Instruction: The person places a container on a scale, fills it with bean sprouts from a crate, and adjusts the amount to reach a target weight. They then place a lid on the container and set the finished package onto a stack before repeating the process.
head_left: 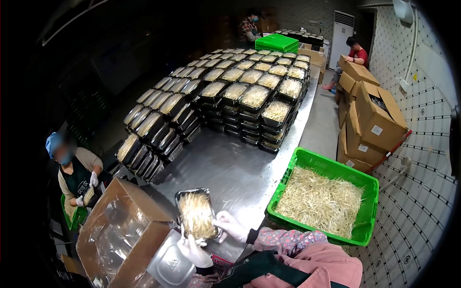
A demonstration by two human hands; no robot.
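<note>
A black tray of pale bean sprouts (197, 215) is held over the near edge of the metal table. My left hand (195, 250), in a white glove, grips the tray's near end from below. At the tray's lower right corner, my gloved right hand (230, 226) has its fingers closed on the rim. Just below my left hand lies a clear plastic lid (172, 261). To the right, a green crate (373, 204) holds a heap of loose sprouts (319, 199).
Stacks of filled trays (254, 96) cover the far part of the metal table (211, 158). A cardboard box of clear lids (129, 192) stands at the left. Cardboard boxes (374, 125) line the right side. A co-worker (79, 177) holds a tray at far left; two people are farther back.
</note>
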